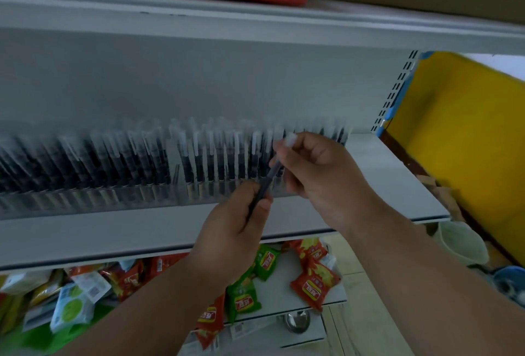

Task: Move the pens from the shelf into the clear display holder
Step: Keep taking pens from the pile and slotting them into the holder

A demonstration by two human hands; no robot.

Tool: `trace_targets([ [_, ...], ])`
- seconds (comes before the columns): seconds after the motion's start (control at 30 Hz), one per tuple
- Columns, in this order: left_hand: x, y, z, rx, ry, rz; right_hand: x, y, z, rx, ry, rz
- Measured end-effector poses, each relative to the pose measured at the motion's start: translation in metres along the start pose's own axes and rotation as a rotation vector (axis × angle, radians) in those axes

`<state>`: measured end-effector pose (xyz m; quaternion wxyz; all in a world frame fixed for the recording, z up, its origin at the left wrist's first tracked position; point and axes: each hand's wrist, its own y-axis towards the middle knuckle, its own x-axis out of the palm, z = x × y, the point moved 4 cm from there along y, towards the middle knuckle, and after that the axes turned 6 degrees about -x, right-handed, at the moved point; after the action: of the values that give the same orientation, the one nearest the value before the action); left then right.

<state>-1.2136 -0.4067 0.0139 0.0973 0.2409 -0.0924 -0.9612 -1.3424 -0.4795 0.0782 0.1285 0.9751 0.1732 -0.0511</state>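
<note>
Setting: a white shop shelf (397, 174), snack packets (314, 284) below.
Holder: clear display holder (181, 196), packed with upright pens.
Grip: left hand (230, 230) pinches the dark pen (265, 185) low; right hand (318, 168) pinches its white cap.
Advice: keep it upright, steer into a free slot.

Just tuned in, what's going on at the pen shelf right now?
A person is holding one dark pen with both hands in front of the clear display holder on the white shelf. The left hand grips the pen's lower end, and the right hand pinches its white capped top. The holder is already packed with rows of upright pens, blurred here. This pen is not yet in a slot. Snack packets lie on the shelf below.
</note>
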Motion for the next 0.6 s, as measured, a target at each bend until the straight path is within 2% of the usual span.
trace_targets([
  [0.13, -0.001, 0.004, -0.006, 0.002, 0.183, 0.057, -0.024, 0.007, -0.009, -0.132, -0.085, 0.212],
  [0.23, -0.003, 0.007, -0.010, 0.135, 0.447, 0.182, -0.045, 0.016, -0.019, -0.281, -0.244, 0.308],
  [0.33, 0.000, 0.008, -0.014, 0.234, 0.601, 0.224, -0.047, 0.022, -0.018, -0.329, -0.424, 0.284],
  [0.6, 0.009, 0.014, -0.023, 0.178, 0.716, 0.210, -0.023, 0.028, 0.002, -0.251, -0.766, 0.082],
])
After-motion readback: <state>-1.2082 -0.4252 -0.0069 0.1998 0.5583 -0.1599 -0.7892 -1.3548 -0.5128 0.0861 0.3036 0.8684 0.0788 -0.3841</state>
